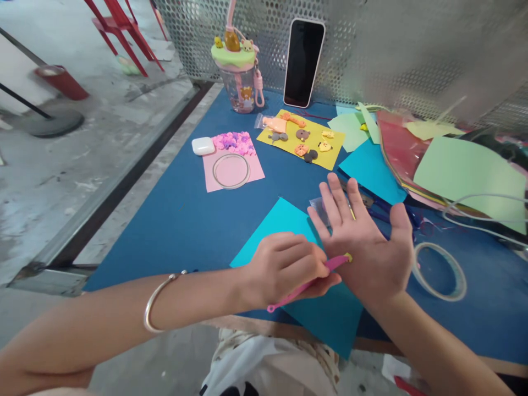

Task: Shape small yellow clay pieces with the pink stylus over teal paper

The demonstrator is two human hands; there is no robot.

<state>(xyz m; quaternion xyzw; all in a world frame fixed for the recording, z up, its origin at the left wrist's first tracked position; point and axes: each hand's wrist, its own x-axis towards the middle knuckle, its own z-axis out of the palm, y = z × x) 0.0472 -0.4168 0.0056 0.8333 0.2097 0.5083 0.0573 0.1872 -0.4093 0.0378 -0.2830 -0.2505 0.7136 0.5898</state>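
Note:
My left hand [286,267] is closed around a pink plastic modelling tool [336,263], whose thin ringed end sticks out below the fingers. The tool's tip meets a small yellow piece of clay [348,257] on the palm of my right hand [363,253]. That hand lies palm up with fingers spread. Below both hands is a bright blue sheet of paper [268,231]. A yellow card [330,157] farther back bears several small clay animal shapes [302,135]. On a pink paper [253,170] are pink and purple clay bits [235,143] and a clear ring [231,171].
A lidded tumbler [239,82] and a leaning phone [304,63] stand by the perforated metal panel [363,49]. Coloured papers [474,176] are piled at the right, near a tape roll [460,291]. A white case [203,146] lies left of the pink paper.

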